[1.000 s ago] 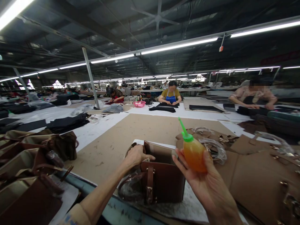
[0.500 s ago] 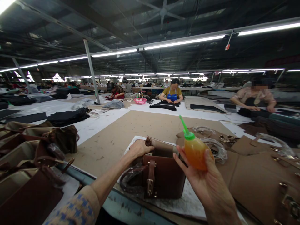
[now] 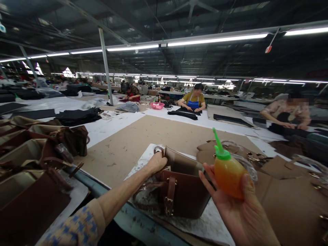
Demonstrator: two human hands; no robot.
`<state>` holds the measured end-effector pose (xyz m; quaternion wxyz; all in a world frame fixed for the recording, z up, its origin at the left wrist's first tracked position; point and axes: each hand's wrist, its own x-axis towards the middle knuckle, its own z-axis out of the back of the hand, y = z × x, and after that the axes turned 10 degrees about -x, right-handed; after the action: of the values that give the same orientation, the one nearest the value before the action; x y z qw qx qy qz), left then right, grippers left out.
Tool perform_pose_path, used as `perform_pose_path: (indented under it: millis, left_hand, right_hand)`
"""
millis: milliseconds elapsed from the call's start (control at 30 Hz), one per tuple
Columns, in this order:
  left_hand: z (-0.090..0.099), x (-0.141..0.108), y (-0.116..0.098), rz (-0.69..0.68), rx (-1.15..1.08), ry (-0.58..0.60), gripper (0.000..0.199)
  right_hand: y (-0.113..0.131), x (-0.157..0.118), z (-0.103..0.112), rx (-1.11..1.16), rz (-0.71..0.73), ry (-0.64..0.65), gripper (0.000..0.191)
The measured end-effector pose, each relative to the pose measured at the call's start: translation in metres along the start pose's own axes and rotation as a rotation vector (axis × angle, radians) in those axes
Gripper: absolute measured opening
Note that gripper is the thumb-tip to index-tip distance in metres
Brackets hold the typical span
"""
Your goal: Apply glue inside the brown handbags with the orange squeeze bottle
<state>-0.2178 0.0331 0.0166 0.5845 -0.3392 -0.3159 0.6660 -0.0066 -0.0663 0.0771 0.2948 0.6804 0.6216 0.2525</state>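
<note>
A brown handbag (image 3: 189, 191) stands upright on a white sheet in front of me, its top open and its pale lining showing. My left hand (image 3: 156, 162) is closed on the bag's upper left edge, with the fingertips partly hidden. In my right hand (image 3: 238, 205) is a squeeze bottle (image 3: 228, 176) of orange liquid with a green cap and a thin green nozzle. The bottle is held almost upright, the nozzle pointing up, beside the bag's right edge. Some right fingers stretch toward the bag's rim; whether they touch it I cannot tell. Clear plastic wraps the bag's handle.
Several brown bags (image 3: 28, 198) crowd the left side. Flat tan bag pieces (image 3: 276, 191) with metal fittings lie at the right. Across the table are black pieces (image 3: 183, 114), a pink basket (image 3: 157, 105) and co-workers, one in a blue apron (image 3: 193, 104).
The squeeze bottle and my right hand have shifted right and slightly down in the view. My left hand stays at the bag's edge, and the bag's mouth looks wider.
</note>
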Motion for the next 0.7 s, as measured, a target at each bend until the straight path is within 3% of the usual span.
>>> perform_pose_path:
  millis: [200,467,600,700]
  left_hand:
    - [0.013,-0.014,0.003,-0.116,-0.106,0.034,0.01]
    - [0.004,-0.026,-0.009,-0.246,-0.222,-0.052,0.023]
    - [0.01,-0.03,-0.028,-0.373,-0.215,-0.096,0.022]
    - [0.024,-0.033,-0.055,-0.499,-0.095,-0.094,0.023]
  right_hand:
    - [-0.002,-0.002,0.003,0.0,0.013,0.015,0.04]
    - [0.009,-0.015,0.015,0.069,-0.001,0.021,0.033]
    - [0.021,-0.028,0.024,0.104,-0.023,-0.002,0.033]
    - [0.023,-0.037,0.032,0.106,-0.072,-0.041,0.033]
